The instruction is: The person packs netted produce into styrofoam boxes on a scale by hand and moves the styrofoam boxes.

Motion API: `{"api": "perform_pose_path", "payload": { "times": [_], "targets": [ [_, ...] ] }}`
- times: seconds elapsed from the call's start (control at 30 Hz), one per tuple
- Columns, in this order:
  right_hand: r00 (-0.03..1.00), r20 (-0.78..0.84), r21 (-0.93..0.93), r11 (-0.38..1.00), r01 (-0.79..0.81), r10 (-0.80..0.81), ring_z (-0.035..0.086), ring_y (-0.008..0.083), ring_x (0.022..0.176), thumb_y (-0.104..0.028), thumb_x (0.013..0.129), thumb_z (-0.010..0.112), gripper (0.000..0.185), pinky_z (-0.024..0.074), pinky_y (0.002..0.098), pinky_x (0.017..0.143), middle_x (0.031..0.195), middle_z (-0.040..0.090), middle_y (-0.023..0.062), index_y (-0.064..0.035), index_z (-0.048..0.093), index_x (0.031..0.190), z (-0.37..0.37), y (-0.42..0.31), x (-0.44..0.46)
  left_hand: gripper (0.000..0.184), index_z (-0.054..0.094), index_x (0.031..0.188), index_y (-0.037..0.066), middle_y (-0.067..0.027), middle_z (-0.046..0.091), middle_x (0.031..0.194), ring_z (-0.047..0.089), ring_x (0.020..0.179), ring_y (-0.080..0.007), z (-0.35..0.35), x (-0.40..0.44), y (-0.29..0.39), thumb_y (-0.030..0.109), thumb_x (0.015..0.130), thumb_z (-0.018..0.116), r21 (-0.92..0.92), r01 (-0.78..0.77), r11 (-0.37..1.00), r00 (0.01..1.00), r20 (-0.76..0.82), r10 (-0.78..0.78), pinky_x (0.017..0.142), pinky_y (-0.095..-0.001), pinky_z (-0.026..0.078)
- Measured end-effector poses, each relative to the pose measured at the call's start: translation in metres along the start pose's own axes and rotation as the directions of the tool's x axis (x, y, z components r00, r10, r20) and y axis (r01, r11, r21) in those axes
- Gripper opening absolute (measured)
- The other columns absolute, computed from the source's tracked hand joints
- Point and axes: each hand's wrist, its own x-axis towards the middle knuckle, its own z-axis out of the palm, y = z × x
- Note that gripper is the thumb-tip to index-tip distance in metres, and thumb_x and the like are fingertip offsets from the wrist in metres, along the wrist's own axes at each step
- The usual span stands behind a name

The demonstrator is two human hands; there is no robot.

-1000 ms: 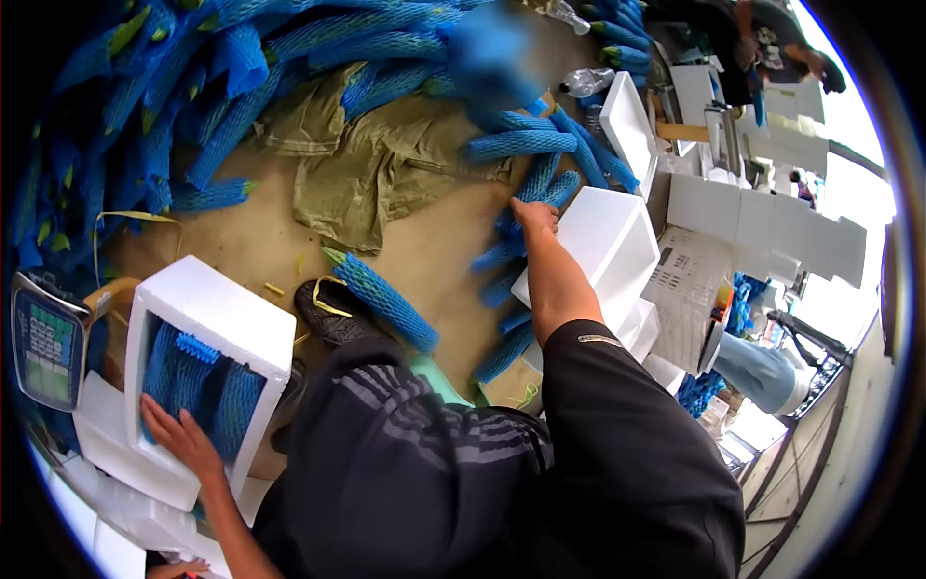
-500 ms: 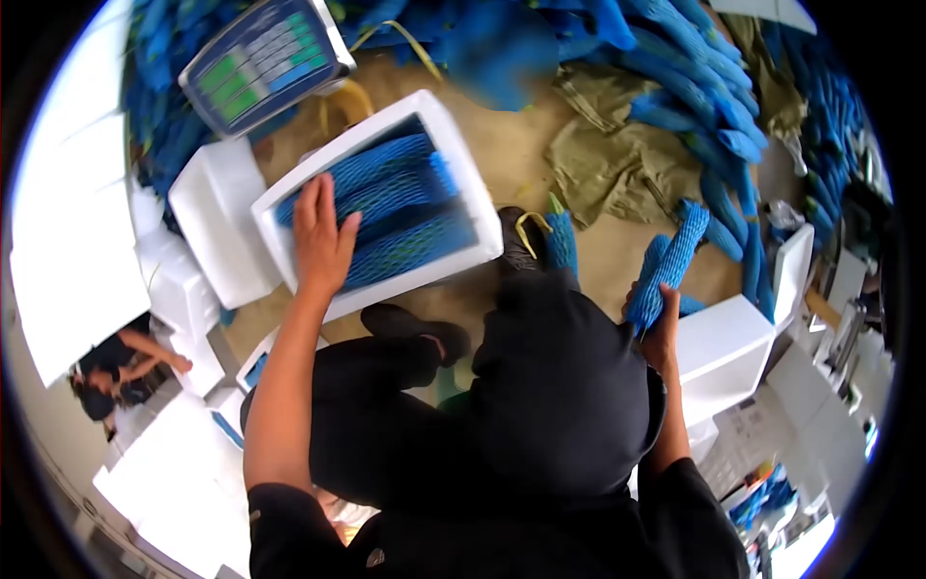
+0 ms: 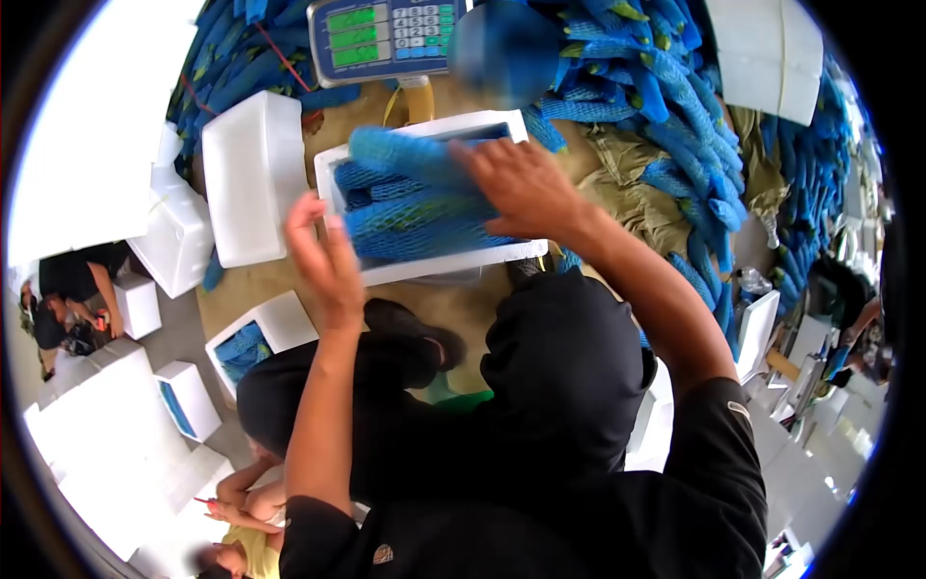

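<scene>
In front of me a white foam box (image 3: 434, 265) holds several long pieces of produce in blue foam netting (image 3: 415, 224); their kind is hidden by the sleeves. My right hand (image 3: 531, 188) reaches over the box's right side, its fingers on the end of a net-wrapped piece (image 3: 400, 154) that lies over the others, blurred by motion. My left hand (image 3: 328, 256) is raised at the box's left wall, fingers apart and holding nothing.
Behind the box stands a scale display (image 3: 386, 37) with green readouts. Heaps of net-wrapped produce (image 3: 690, 125) lie at the back and right, beside brown cloth (image 3: 641, 174). An upturned white box (image 3: 253, 179) and a smaller box (image 3: 285, 323) stand left. Other people (image 3: 82, 289) are nearby.
My right hand has come from the far right to the box with a net-wrapped piece. My left hand has lifted off the contents to the box's left edge. The view has turned.
</scene>
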Motion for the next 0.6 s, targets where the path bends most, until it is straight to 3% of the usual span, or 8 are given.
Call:
{"api": "perform_pose_path", "payload": {
  "times": [0.03,0.1,0.2,0.3,0.37,0.43,0.47,0.6],
  "targets": [
    [0.995,0.012,-0.104,0.990,0.096,-0.096,0.060,0.0402,0.127,-0.044,0.083,0.088,0.100,0.0477,0.0487,0.111,0.139,0.062,0.0193,-0.0027,0.041,0.160,0.028,-0.003,0.010,0.043,0.055,0.145,0.000,-0.0170,0.062,0.141,0.058,0.134,-0.0344,0.001,-0.012,-0.006,0.018,0.107,0.064,0.136,-0.103,0.985,0.985,0.155,0.082,0.118,-0.0458,0.043],
    [0.992,-0.112,0.012,0.998,0.060,-0.058,0.061,0.0377,0.128,-0.051,0.084,0.086,0.095,0.0484,0.0493,0.109,0.136,0.064,0.0168,-0.0041,0.047,0.157,0.039,-0.004,0.023,0.058,0.053,0.152,0.002,-0.0173,0.056,0.152,0.051,0.143,-0.0407,0.011,-0.035,-0.024,0.023,0.102,0.071,0.334,-0.412,0.848,0.862,0.443,0.245,0.124,-0.0514,0.036],
    [0.982,-0.188,0.132,0.991,0.028,-0.002,0.061,0.0367,0.128,-0.054,0.088,0.082,0.087,0.0487,0.0508,0.107,0.133,0.064,0.0147,-0.0065,0.052,0.154,0.048,0.002,0.026,0.071,0.050,0.157,0.004,-0.0144,0.052,0.158,0.044,0.150,-0.0396,0.011,-0.055,-0.028,0.028,0.097,0.077,0.326,-0.450,0.831,0.792,0.576,0.203,0.128,-0.0538,0.031],
    [0.988,-0.136,0.231,0.972,-0.033,0.066,0.062,0.0354,0.127,-0.051,0.093,0.078,0.073,0.0517,0.0516,0.103,0.130,0.065,0.0149,-0.0126,0.056,0.152,0.052,0.004,0.031,0.073,0.049,0.160,0.008,-0.0139,0.051,0.160,0.043,0.152,-0.0384,0.023,-0.044,-0.027,0.031,0.097,0.076,0.311,-0.399,0.862,0.814,0.553,0.178,0.130,-0.0550,0.026],
    [0.997,-0.054,0.323,0.946,-0.035,0.055,0.062,0.0348,0.125,-0.048,0.094,0.078,0.068,0.0534,0.0510,0.100,0.129,0.066,0.0150,-0.0153,0.058,0.150,0.045,0.003,0.040,0.063,0.059,0.149,0.008,-0.0124,0.058,0.146,0.051,0.139,-0.0374,0.033,-0.033,-0.028,0.033,0.094,0.078,0.301,-0.396,0.867,0.836,0.509,0.205,0.121,-0.0532,0.035],
    [1.000,-0.013,0.283,0.959,-0.006,0.011,0.063,0.0339,0.123,-0.044,0.095,0.078,0.062,0.0546,0.0500,0.099,0.127,0.066,0.0138,-0.0171,0.061,0.148,0.047,0.000,0.048,0.055,0.064,0.141,0.009,-0.0107,0.061,0.136,0.055,0.130,-0.0362,0.043,-0.030,-0.034,0.032,0.094,0.079,0.282,-0.349,0.894,0.857,0.483,0.182,0.114,-0.0516,0.040],
    [1.000,0.006,0.260,0.966,0.010,-0.012,0.063,0.0334,0.121,-0.042,0.095,0.078,0.059,0.0552,0.0494,0.098,0.126,0.066,0.0131,-0.0180,0.063,0.147,0.047,0.001,0.054,0.044,0.069,0.130,0.010,-0.0084,0.062,0.126,0.057,0.120,-0.0344,0.050,-0.029,-0.036,0.032,0.094,0.079,0.279,-0.359,0.891,0.884,0.407,0.229,0.104,-0.0491,0.043],
    [0.987,-0.153,0.085,0.994,0.064,-0.050,0.062,0.0326,0.119,-0.037,0.097,0.076,0.053,0.0540,0.0475,0.101,0.125,0.066,0.0100,-0.0166,0.067,0.145,0.040,0.001,0.065,0.040,0.070,0.125,0.011,-0.0085,0.061,0.121,0.059,0.117,-0.0335,0.059,-0.019,-0.039,0.031,0.092,0.081,0.291,-0.313,0.904,0.889,0.426,0.170,0.104,-0.0473,0.044]
  ]
}}
